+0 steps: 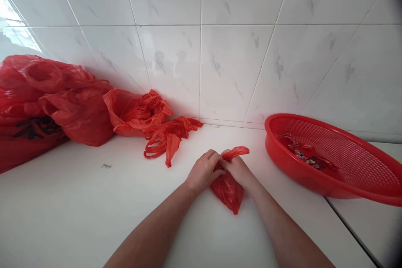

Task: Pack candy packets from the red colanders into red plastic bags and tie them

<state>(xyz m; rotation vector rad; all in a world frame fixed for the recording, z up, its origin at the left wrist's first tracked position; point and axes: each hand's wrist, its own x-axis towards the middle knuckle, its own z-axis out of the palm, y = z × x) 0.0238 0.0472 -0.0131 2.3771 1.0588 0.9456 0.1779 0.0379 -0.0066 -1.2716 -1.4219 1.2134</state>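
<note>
A small red plastic bag (pixel 228 190) hangs down from between my two hands, its filled lower part resting on or just above the white table. My left hand (pixel 205 169) is closed on the gathered neck of the bag from the left. From the other side my right hand (pixel 237 169) grips the same neck, fingers bent inward. One loose end of the bag sticks out above the right hand, pointing right. What the bag contains cannot be made out, and some fingertips are hidden.
On the right stands a red perforated plastic basket (pixel 295 167) with several small wrapped packets (pixel 309 157) inside. Crumpled red plastic bags (pixel 150 113) lie along the tiled wall (pixel 232 71). Bulky red bags (pixel 78 113) sit at the left. The white table (pixel 125 201) has a seam at right.
</note>
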